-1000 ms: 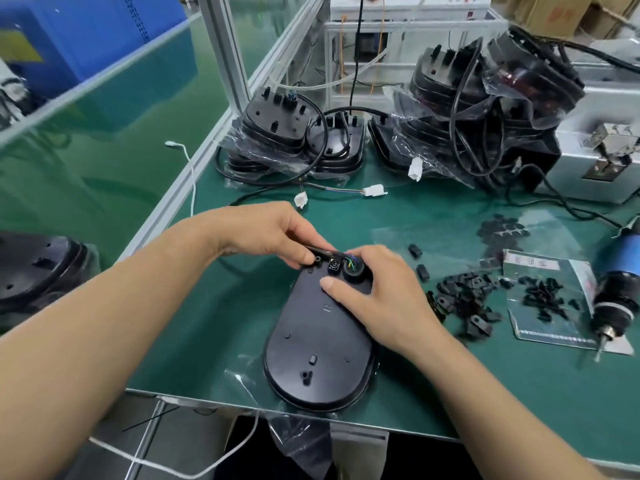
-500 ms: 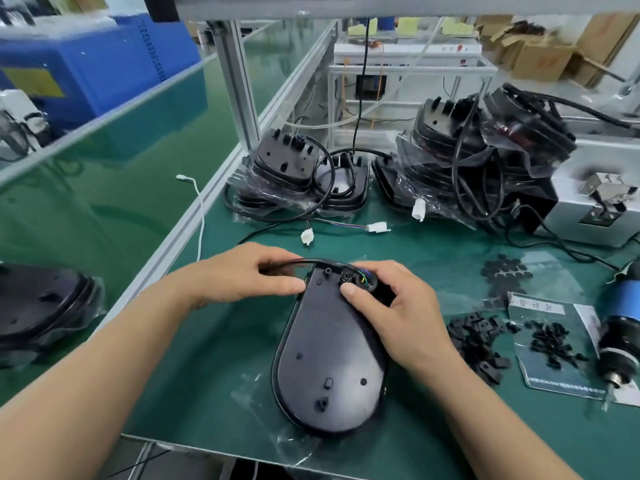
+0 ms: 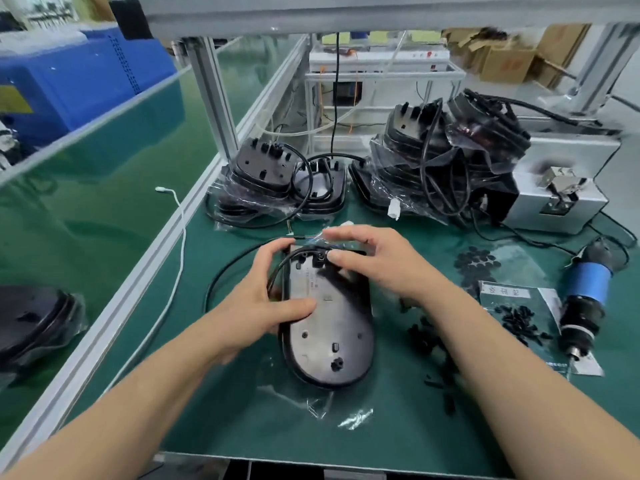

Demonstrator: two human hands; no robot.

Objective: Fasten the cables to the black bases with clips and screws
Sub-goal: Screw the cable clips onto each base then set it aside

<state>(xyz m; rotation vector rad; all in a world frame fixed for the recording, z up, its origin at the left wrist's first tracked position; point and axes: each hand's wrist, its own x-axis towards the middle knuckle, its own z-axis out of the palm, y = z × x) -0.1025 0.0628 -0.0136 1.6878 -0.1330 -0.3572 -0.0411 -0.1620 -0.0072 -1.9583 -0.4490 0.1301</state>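
Note:
A black oval base (image 3: 329,336) lies on the green mat in front of me, underside up. My left hand (image 3: 266,292) grips its left edge, thumb on top and fingers curled round the far corner. My right hand (image 3: 375,261) hovers over the far end with fingers spread, and its thumb presses where the black cable (image 3: 221,275) enters the base. The cable loops out to the left across the mat. Small black clips (image 3: 426,337) lie scattered right of the base. Black screws (image 3: 519,320) sit on a printed bag further right.
An electric screwdriver (image 3: 585,306) with a blue body lies at the right edge. Bagged stacks of black bases with cables (image 3: 273,174) (image 3: 443,157) stand at the back, beside a grey machine (image 3: 561,199). Crumpled clear plastic (image 3: 346,417) lies near the front. The aluminium rail (image 3: 145,271) borders the mat's left side.
My left hand left the cable at the far end and took hold of the base's left edge. My right hand's fingers spread out from the cable fitting. The view tilted upward.

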